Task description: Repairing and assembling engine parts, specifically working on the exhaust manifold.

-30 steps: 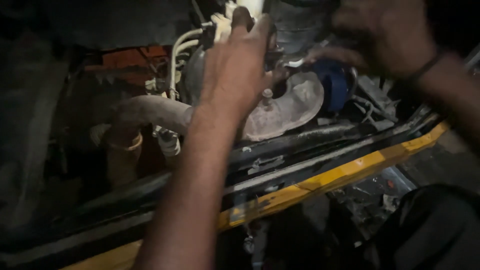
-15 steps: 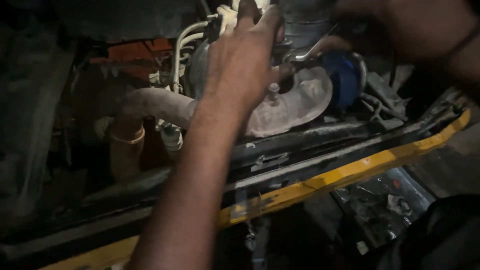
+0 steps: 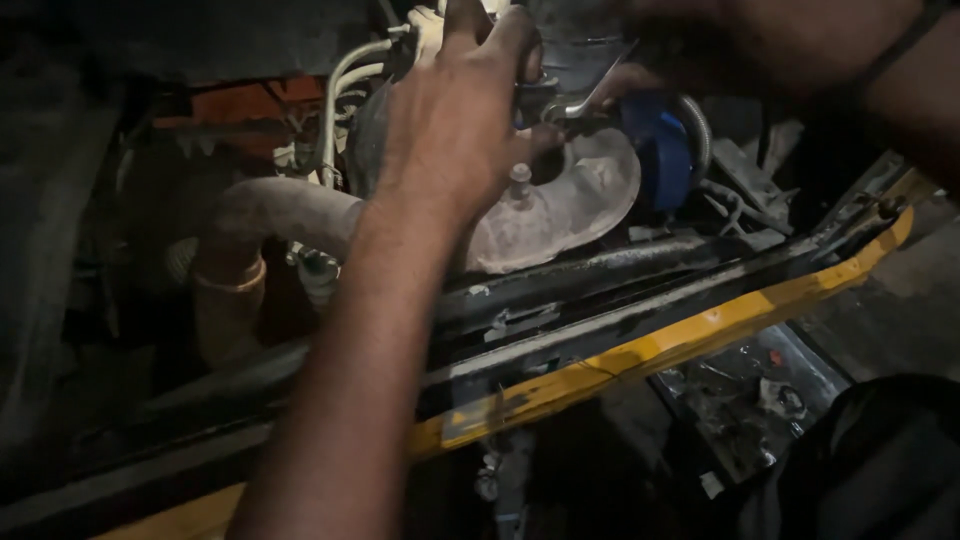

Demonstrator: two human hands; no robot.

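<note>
Wrench (image 3: 590, 95) sits on a fitting just above the grey heat shield (image 3: 570, 205), gripped by right hand (image 3: 700, 60). Left hand (image 3: 455, 130) clenched on engine parts left of shield. Blue filter (image 3: 660, 150) right, yellow frame rail (image 3: 680, 340) below.

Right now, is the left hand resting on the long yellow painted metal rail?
No, the left hand is up on the engine parts beside the pale curved metal cover, well above the yellow rail.

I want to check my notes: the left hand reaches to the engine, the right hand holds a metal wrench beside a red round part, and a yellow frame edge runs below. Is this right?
Not quite: in the head view the round part is blue, not red. The rest stands: the left hand reaches to the engine, the right hand holds the metal wrench beside it, and the yellow frame edge runs below.
</note>
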